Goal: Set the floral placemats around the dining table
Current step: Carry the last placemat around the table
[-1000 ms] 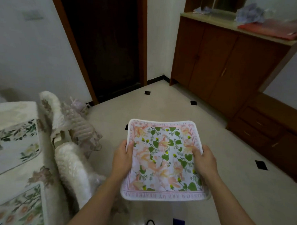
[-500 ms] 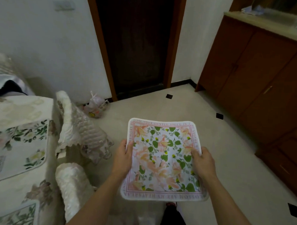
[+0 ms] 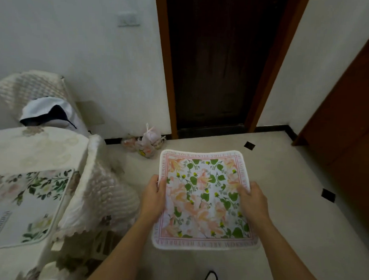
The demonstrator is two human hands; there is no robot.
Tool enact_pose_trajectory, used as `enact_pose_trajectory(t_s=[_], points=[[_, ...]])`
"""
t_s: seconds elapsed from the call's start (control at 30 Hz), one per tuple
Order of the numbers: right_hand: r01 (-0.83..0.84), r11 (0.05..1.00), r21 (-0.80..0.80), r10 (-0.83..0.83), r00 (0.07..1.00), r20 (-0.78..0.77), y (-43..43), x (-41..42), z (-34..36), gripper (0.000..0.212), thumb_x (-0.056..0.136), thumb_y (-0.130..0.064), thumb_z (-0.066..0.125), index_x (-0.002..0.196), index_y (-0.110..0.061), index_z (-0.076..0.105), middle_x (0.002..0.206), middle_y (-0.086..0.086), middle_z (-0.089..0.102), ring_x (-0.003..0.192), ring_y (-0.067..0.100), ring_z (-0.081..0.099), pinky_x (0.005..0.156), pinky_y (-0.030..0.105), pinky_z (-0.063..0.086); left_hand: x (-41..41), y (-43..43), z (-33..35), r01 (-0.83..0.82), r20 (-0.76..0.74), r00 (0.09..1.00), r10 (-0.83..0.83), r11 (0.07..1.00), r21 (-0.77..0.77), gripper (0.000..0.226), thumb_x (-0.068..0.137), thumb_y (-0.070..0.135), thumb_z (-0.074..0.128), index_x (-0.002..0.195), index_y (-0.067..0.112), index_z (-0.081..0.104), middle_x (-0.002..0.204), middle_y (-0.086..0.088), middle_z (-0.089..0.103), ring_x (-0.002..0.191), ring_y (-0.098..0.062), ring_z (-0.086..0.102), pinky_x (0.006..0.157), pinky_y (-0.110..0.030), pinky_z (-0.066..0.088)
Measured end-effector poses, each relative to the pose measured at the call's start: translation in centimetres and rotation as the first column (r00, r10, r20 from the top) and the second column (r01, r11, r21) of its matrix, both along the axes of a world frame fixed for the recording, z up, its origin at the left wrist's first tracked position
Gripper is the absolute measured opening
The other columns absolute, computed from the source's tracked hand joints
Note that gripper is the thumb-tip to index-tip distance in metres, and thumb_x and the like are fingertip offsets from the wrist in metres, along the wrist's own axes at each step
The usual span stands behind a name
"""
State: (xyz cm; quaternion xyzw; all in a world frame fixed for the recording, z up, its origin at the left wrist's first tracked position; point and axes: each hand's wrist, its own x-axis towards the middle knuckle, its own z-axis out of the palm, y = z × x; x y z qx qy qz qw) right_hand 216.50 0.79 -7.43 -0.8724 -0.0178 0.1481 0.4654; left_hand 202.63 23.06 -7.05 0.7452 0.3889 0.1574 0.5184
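Placemat (image 3: 204,201) held forward, left hand (image 3: 153,196), right hand (image 3: 253,202), fingers gripping opposite sides

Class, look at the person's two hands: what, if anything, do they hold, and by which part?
Both hands hold one floral placemat. The left hand grips its left edge and the right hand grips its right edge.

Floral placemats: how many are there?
2. One pink-bordered floral placemat held by left hand and right hand; one green-leaved floral placemat lying on the cloth-covered table, left. More may be hidden.
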Motion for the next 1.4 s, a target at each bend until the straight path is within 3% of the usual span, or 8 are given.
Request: enact_pose_trajectory(t_s=[0.4,0.6,0.7,0.83,1.07,1.23,1.33,1.4], points=[[-0.271,0.963,0.007,0.271,0.963,0.008,10.4,12.7,1.0,0.017,0.102,-0.029,0.046,0.096,-0.016,0.054,0.082,0.005,0.067,0.069,0.020,0.068,0.061,0.039,0.058,7.8,6.4,1.3,-0.244,0.030,0.969,0.244,0.970,0.018,0.020,0.104,0.028,0.044,0.104,0.015,0.059,0.085,-0.001,0.069,0.063,-0.003,0.068,0.048,-0.014,0.049],[-0.363,0.932,-0.006,0.363,0.932,-0.014,17.4,16.2,-0.4,0.016,0.101,-0.028,0.047,0.097,-0.015,0.055,0.084,0.004,0.066,0.072,0.020,0.067,0.062,0.037,0.056,9.5,11.9,-0.3,-0.339,0.006,0.941,0.339,0.940,0.040,0.020,0.102,0.034,0.045,0.094,0.020,0.058,0.084,-0.001,0.069,0.073,-0.016,0.070,0.055,-0.023,0.052],[-0.396,0.918,-0.009,0.396,0.918,0.002,21.9,18.4,-0.6,0.015,0.102,-0.027,0.047,0.099,-0.015,0.056,0.085,0.001,0.065,0.072,0.017,0.065,0.060,0.032,0.052,11.2,15.6,-0.9,-0.369,0.006,0.929,0.370,0.928,0.045,0.020,0.103,0.033,0.046,0.092,0.020,0.057,0.082,0.002,0.067,0.068,-0.009,0.066,0.050,-0.014,0.046],[-0.426,0.904,-0.036,0.426,0.905,-0.003,29.7,21.5,-0.9,0.017,0.101,-0.030,0.046,0.097,-0.015,0.055,0.084,0.003,0.065,0.072,0.018,0.065,0.063,0.036,0.054,13.4,22.1,-1.2,-0.408,0.031,0.913,0.407,0.912,0.030,0.022,0.103,0.032,0.045,0.095,0.017,0.057,0.082,-0.002,0.069,0.063,-0.002,0.067,0.049,-0.015,0.049],[-0.554,0.830,-0.067,0.555,0.832,0.010,45.4,25.5,1.0,0.016,0.103,-0.032,0.043,0.108,-0.021,0.054,0.091,-0.001,0.063,0.078,0.016,0.065,0.067,0.037,0.056,15.4,34.6,-1.4,-0.522,0.046,0.853,0.520,0.853,0.035,0.023,0.102,0.041,0.044,0.093,0.024,0.057,0.087,0.002,0.069,0.078,-0.013,0.069,0.067,-0.037,0.058],[-0.614,0.786,-0.074,0.617,0.786,0.028,53.6,26.8,1.6,0.019,0.102,-0.033,0.044,0.111,-0.019,0.055,0.097,-0.001,0.064,0.084,0.017,0.065,0.072,0.040,0.058,16.1,40.7,-0.3,-0.582,0.049,0.813,0.580,0.811,0.061,0.022,0.103,0.035,0.043,0.099,0.019,0.057,0.088,0.006,0.064,0.080,-0.009,0.064,0.059,-0.019,0.046],[-0.642,0.761,-0.093,0.646,0.763,0.024,57.4,27.1,1.5,0.020,0.102,-0.034,0.043,0.108,-0.018,0.055,0.096,0.001,0.064,0.085,0.020,0.066,0.072,0.041,0.058,15.9,43.7,-0.5,-0.619,0.038,0.785,0.618,0.785,0.030,0.024,0.102,0.043,0.043,0.100,0.025,0.058,0.090,0.005,0.068,0.081,-0.013,0.069,0.066,-0.034,0.057],[-0.668,0.737,-0.105,0.673,0.739,0.024,60.1,27.2,1.5,0.020,0.102,-0.034,0.044,0.104,-0.018,0.054,0.094,0.001,0.064,0.083,0.021,0.066,0.070,0.041,0.058,15.6,45.5,-0.8,-0.644,0.020,0.765,0.643,0.764,0.042,0.025,0.101,0.046,0.042,0.100,0.027,0.058,0.089,0.006,0.068,0.080,-0.013,0.069,0.065,-0.034,0.057]])
